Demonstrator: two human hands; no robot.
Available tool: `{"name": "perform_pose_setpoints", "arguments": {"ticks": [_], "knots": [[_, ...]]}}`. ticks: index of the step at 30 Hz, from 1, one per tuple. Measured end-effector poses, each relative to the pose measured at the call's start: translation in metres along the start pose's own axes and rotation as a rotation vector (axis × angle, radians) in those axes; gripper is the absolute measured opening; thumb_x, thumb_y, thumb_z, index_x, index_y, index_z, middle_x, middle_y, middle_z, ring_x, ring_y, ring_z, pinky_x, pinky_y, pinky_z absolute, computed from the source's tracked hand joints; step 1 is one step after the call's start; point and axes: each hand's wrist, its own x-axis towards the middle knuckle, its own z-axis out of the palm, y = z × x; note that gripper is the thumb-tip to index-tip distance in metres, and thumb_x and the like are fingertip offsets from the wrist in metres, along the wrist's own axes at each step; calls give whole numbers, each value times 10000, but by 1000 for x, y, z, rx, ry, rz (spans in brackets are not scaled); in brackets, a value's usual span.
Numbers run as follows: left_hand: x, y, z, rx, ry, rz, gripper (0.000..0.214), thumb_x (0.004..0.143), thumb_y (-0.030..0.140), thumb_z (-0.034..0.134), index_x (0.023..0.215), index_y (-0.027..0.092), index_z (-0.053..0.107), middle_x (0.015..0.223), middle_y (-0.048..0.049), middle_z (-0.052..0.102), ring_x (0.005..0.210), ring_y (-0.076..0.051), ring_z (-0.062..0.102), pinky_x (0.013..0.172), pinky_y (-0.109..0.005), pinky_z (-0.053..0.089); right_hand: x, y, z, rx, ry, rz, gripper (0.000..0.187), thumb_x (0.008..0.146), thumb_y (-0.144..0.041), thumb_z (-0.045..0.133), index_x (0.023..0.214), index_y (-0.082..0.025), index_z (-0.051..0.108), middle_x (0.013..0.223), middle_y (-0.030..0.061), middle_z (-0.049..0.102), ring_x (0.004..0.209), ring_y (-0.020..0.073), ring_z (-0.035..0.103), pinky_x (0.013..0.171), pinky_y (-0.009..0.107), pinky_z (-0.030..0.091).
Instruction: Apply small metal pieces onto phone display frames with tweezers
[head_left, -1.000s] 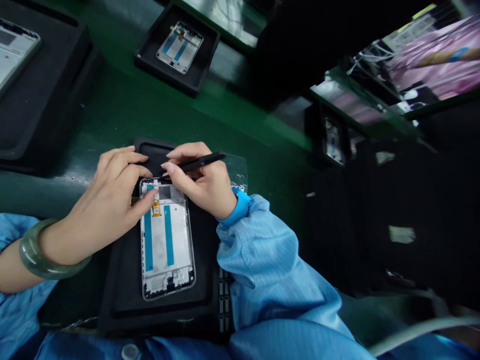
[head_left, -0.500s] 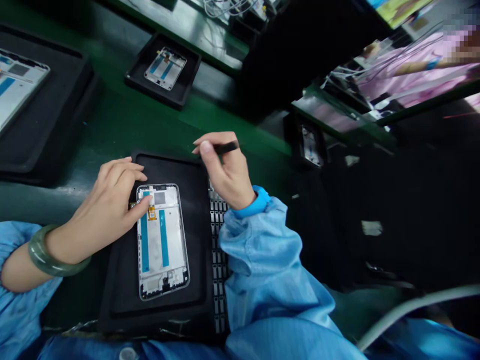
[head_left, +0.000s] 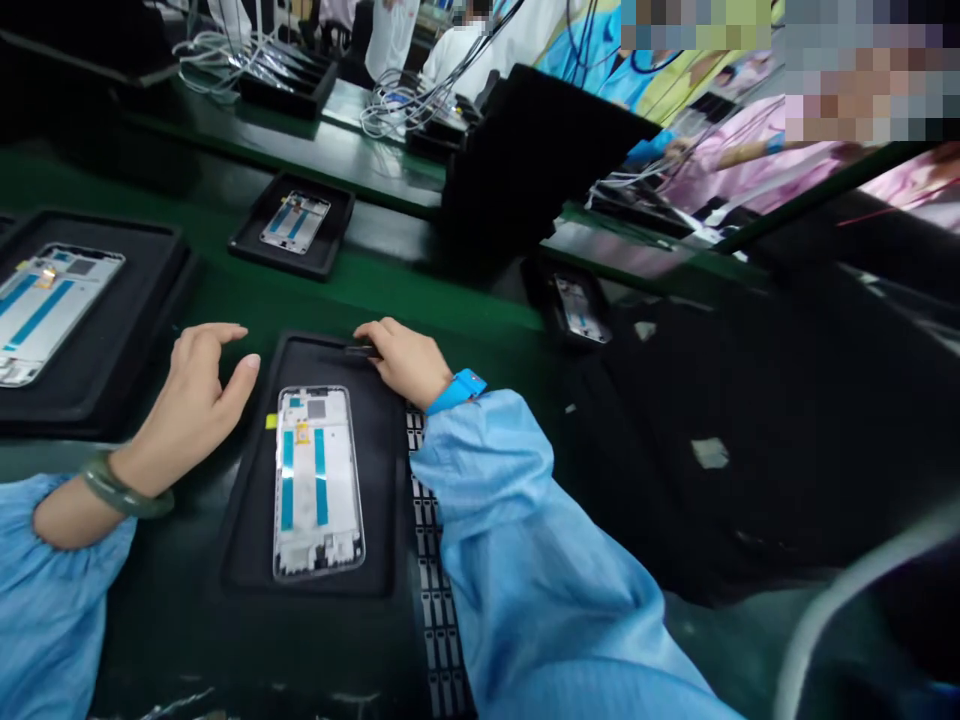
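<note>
A phone frame (head_left: 318,483) with two blue strips lies in a black foam tray (head_left: 255,540) on the green belt in front of me. My left hand (head_left: 196,392) hovers beside the tray's upper left corner, fingers loosely spread, holding nothing. My right hand (head_left: 406,360) rests on the tray's far right corner, fingers curled round a thin black tool (head_left: 360,350) whose end shows at the fingertips. A green bangle is on my left wrist, a blue band on my right.
Another tray with a phone frame (head_left: 45,300) sits at the left, a further one (head_left: 295,222) farther up the belt, and a small dark one (head_left: 576,306) to the right. A black upright panel (head_left: 525,160) stands behind. Other people work at the far benches.
My left hand lifted off the phone frame and moved left. My right hand came down with the tool onto the tray's far corner. The view tilted upward.
</note>
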Motion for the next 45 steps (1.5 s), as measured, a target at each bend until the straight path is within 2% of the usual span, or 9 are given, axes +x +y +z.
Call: {"name": "perform_pose_setpoints", "arguments": {"ticks": [6, 11, 19, 26, 31, 35, 37, 40, 45], "knots": [[86, -16, 34, 154, 60, 77, 369, 951, 269, 430, 1298, 155, 484, 1320, -188, 522, 1298, -336, 472, 1094, -550, 372, 21, 90, -33, -50, 148, 508, 337, 981, -248, 484, 1270, -151, 629, 1258, 185, 644, 1168, 324, 619, 931, 415, 491], [146, -30, 63, 332, -36, 67, 395, 943, 377, 598, 1279, 172, 558, 1315, -117, 574, 1173, -272, 581, 984, -518, 495, 11, 134, -43, -61, 238, 788, 354, 953, -187, 493, 1238, -30, 633, 1188, 291, 632, 1124, 377, 638, 889, 467, 501], [169, -38, 58, 603, -160, 110, 383, 940, 382, 614, 1258, 173, 575, 1276, -101, 601, 1099, -241, 620, 918, -473, 544, -27, 101, -8, 73, 219, 338, 413, 882, -449, 676, 1268, -305, 655, 1349, 47, 568, 1187, 199, 605, 997, 279, 482], [172, -24, 38, 741, -170, 94, 389, 936, 391, 619, 1257, 175, 574, 1276, -97, 600, 1091, -236, 620, 913, -468, 548, 35, 95, 17, 182, 358, 430, 323, 912, -350, 623, 1189, -207, 704, 1261, 129, 588, 1068, 291, 670, 955, 433, 518], [129, 7, 5, 753, -237, 250, 260, 995, 279, 467, 1172, 159, 614, 1118, -135, 627, 1071, -291, 609, 892, -463, 478, 23, 104, -6, 398, 496, 389, 326, 951, -321, 505, 1137, -138, 700, 1339, 145, 578, 1235, 263, 588, 1073, 396, 455], [50, 34, -18, 688, -370, 435, 232, 981, 272, 443, 1040, 202, 656, 966, -107, 622, 925, -296, 616, 805, -433, 429, -40, 96, -19, 621, 539, 364, 575, 1016, -535, 251, 985, -177, 699, 1050, 88, 701, 923, 195, 696, 762, 319, 586], [8, 42, -23, 643, -425, 501, 213, 963, 232, 453, 974, 208, 665, 885, -84, 610, 829, -275, 606, 744, -414, 419, -74, 81, -17, 960, 553, 343, 598, 937, -694, 373, 880, -177, 670, 909, 74, 695, 732, 167, 690, 595, 275, 574], [-45, 52, -22, 587, -472, 595, 288, 858, 38, 460, 981, 191, 670, 902, -81, 630, 834, -269, 607, 730, -416, 424, -110, 56, -6, 1367, 521, 372, 508, 807, -689, 637, 823, -181, 632, 849, 41, 698, 695, 130, 697, 652, 258, 606], [-111, 83, -16, 487, -517, 741, 397, 771, -50, 437, 960, 189, 691, 896, -63, 692, 780, -241, 628, 744, -410, 463, -128, 33, 14, 1554, 408, 480, 420, 661, -467, 864, 847, -179, 621, 847, 11, 717, 725, 115, 721, 697, 234, 619]]}}
